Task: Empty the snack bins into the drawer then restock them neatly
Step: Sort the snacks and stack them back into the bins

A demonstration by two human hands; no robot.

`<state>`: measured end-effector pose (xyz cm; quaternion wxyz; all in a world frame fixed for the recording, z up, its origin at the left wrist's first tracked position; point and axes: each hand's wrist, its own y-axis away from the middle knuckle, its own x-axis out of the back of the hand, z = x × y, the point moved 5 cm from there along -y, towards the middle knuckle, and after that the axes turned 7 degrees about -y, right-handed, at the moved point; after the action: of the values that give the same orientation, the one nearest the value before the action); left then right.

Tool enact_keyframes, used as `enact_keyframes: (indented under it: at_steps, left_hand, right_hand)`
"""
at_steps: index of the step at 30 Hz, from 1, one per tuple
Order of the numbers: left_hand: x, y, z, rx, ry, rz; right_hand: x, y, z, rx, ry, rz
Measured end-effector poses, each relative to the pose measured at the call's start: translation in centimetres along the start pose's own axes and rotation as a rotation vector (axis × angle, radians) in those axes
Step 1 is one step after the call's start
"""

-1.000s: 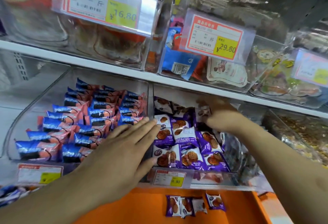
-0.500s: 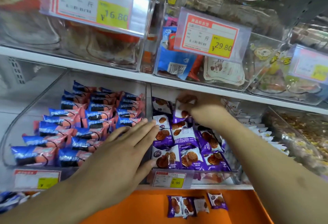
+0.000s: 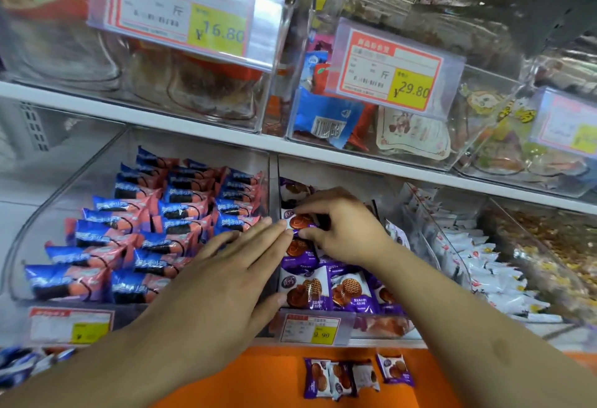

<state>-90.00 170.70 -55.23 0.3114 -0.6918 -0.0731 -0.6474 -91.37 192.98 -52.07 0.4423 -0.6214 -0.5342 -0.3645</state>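
left hand [image 3: 226,273]: flat, fingers straight, against bin divider | right hand [image 3: 342,230]: reached into purple bin [image 3: 381,327], fingers pinching packet [image 3: 298,222] near its back | four packets [image 3: 357,377] in orange drawer [image 3: 258,378]

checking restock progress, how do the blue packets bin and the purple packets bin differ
The blue packets bin holds tidy stacked rows, untouched; the purple packets bin is narrower, its packets looser. The right hand pinches a purple packet there; the left hand lies flat between them. Both are clear, price-tagged.
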Motion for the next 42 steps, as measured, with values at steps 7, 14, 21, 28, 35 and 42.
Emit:
enact_keyframes:
  at_steps: [7,14,21,28,35,42]
  left_hand:
    - [0.1,0.1,0.1,-0.004,0.005,0.001]
    - [-0.1,0.0,0.0,0.011,-0.03,-0.042]
    - [0.2,0.0,0.0,-0.022,-0.128,-0.037]
    - [0.1,-0.3,0.0,0.007,-0.133,-0.053]
    - [-0.1,0.0,-0.1,0.001,-0.086,-0.065]
    - [-0.2,0.1,-0.2,0.008,-0.109,-0.062]
  right_hand:
    - [1.9,-0.2,0.4,-0.087,-0.105,0.048]
    - [3.7,-0.5,6.0,-0.36,-0.001,-0.076]
    - [5.1,-1.5,7.8,-0.411,-0.024,0.159]
    - [2.2,-3.6,6.2,-0.322,0.091,0.123]
    - [5.7,-0.1,5.7,-0.361,-0.007,-0.035]
    - [8.6,6.1,6.3,-0.318,0.085,-0.295]
